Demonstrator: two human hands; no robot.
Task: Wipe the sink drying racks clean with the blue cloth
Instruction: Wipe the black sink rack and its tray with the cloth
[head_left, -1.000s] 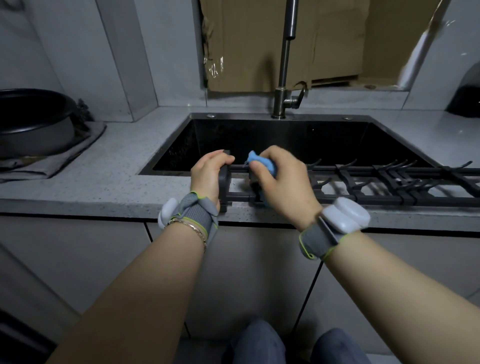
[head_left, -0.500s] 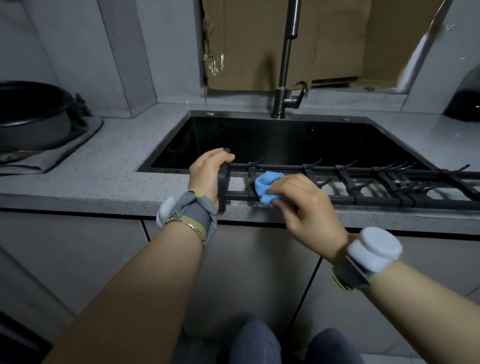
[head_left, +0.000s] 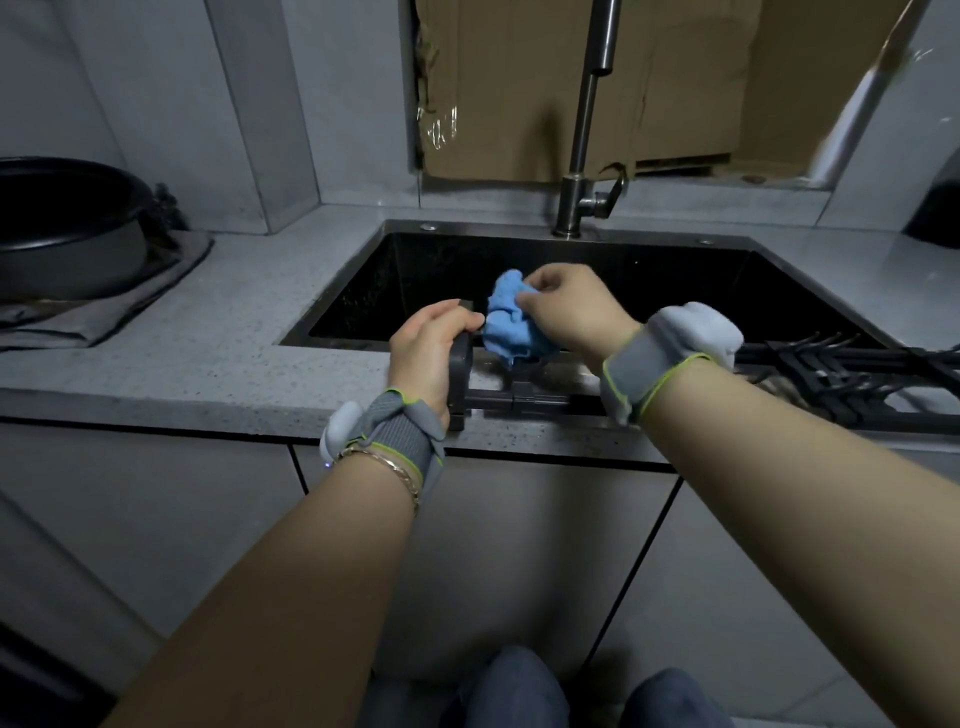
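Note:
A black drying rack with upturned prongs spans the front part of the dark sink. My left hand grips the rack's left end piece, fingers curled over its top. My right hand holds the crumpled blue cloth and presses it onto the rack's far rail, right beside my left hand. My right forearm and wristband hide the middle stretch of the rack.
A tall metal faucet rises behind the sink, with cardboard against the wall. A dark pot sits on a grey cloth on the left counter. A dark object stands at the far right edge.
My right hand moved the blue cloth from the near rail up to the far rail, closer to the left end. My left hand kept its grip on the end piece.

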